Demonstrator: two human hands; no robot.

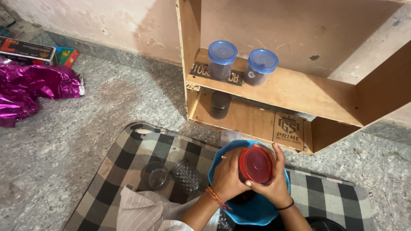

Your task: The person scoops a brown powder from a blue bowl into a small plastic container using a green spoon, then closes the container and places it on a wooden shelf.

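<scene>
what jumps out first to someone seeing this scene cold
The eye lands on the red-lidded jar at bottom centre, gripped between the left hand and right hand over a bright blue bowl. Next come two blue-lidded jars side by side on the upper wooden shelf, and the crumpled magenta foil on the floor at far left.

Glossy red plastic lid (255, 164); smooth blue plastic bowl (257, 211); raw matt plywood shelf (299, 92); rough speckled stone floor (64, 141); crinkled shiny magenta foil (30, 87).

Body of the red-lidded jar (255, 165) behind both hands, contents unseen.
</scene>
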